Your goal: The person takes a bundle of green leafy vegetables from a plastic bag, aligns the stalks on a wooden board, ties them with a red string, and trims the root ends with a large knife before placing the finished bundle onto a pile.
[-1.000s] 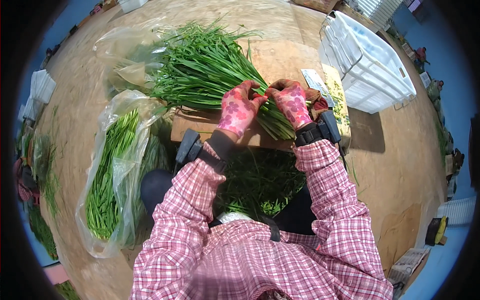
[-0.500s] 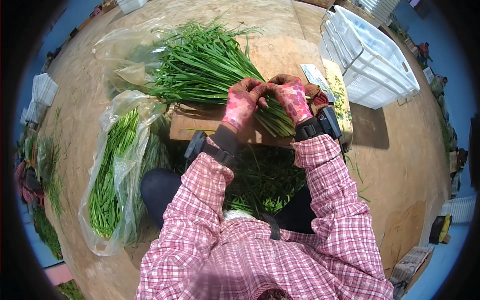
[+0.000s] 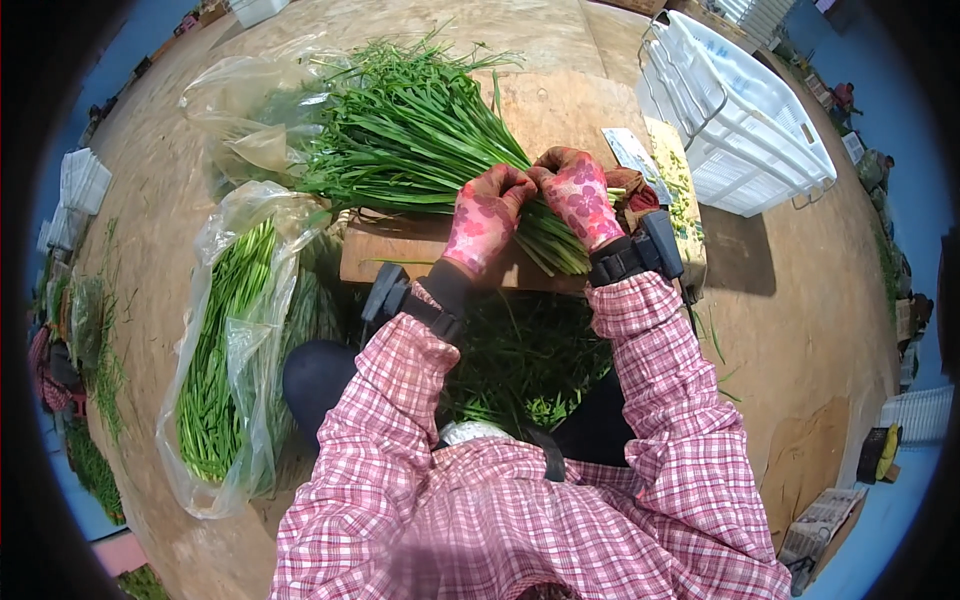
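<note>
Two gloved hands close together around one bundle of long green chives [image 3: 430, 140], gripping it near its cut stem end. The left hand [image 3: 485, 220], in a pink flowered glove, wraps its fingers over the stalks from the left side, and the right hand [image 3: 580, 200], in a matching glove, curls over them from the right, fingertips of both meeting on top of the bundle. The stem ends [image 3: 560, 250] stick out just below the grip, toward the person, while the leafy tops fan out up and to the left of it. The bundle lies on a wooden board [image 3: 400, 255] directly beneath the hands. Beyond the leaf tips, a crumpled clear plastic sheet [image 3: 240, 110] lies under the far end of the chives. To the left of the grip and lower, a clear plastic bag [image 3: 225, 360] holds another batch of green stalks. Below the hands, between the person's knees, loose green trimmings [image 3: 520, 360] are piled up. To the right of the grip stands a white plastic crate [image 3: 740, 120], and between it and the right hand lies a flat card [image 3: 640, 155] beside a board strewn with green bits. Both forearms wear pink plaid sleeves [image 3: 660, 360] and dark wrist straps.
</note>
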Demonstrator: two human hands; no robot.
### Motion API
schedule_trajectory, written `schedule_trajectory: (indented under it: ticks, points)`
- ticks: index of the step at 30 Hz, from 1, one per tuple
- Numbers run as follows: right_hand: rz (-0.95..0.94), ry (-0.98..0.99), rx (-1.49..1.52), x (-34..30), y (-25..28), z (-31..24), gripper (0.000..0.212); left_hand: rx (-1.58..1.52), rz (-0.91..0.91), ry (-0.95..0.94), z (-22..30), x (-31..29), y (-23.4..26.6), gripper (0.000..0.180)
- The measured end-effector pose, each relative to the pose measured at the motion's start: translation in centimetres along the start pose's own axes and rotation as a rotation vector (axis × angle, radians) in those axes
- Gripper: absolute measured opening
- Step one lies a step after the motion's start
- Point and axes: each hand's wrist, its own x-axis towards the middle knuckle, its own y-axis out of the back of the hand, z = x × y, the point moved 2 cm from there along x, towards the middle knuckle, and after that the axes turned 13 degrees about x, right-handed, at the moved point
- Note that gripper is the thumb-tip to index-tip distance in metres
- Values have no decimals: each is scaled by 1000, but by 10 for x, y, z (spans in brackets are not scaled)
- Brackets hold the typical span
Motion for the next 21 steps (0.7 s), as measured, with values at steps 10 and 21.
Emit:
schedule_trajectory:
  ticks: [10,21]
  points:
    - [203,62,44,-10,1,-1,17,-639,-38,203,-6,5,-1,11]
    - [241,424,-135,-30,-1,-5,10,-191,-96,221,1,26,-2,19]
